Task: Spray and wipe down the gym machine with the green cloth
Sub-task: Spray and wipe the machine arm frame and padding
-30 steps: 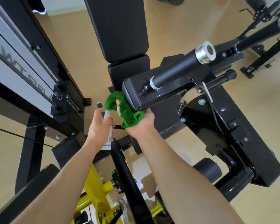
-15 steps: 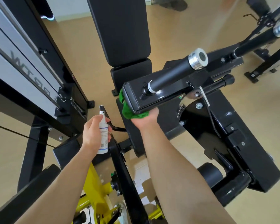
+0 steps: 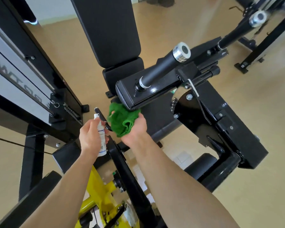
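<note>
The right hand [image 3: 135, 129] is closed around a bunched green cloth [image 3: 122, 120], pressing its upper edge against the near lower corner of a glossy black steel arm [image 3: 155, 92] of the gym machine. The cloth spills out to the left of the palm and toward the wrist, and a fingertip shows through a fold near its top. Just left of it, the left hand [image 3: 90, 136] grips a small white spray bottle [image 3: 101, 135] upright, nozzle at the top and the label facing the camera; the thumb side wraps the bottle's middle. The two hands are near each other but not touching, with a thin black lever [image 3: 102, 119] showing between the bottle and the cloth.

Above the right hand, a black weight peg with a silver end cap [image 3: 181, 52] rises from the steel arm. Beyond both hands stands the black padded backrest [image 3: 109, 28]. Left of the left hand runs the machine's black and grey upright frame [image 3: 20, 76] with a cable. Below the forearms a yellow frame piece [image 3: 97, 193] shows over the tan floor [image 3: 253, 120].
</note>
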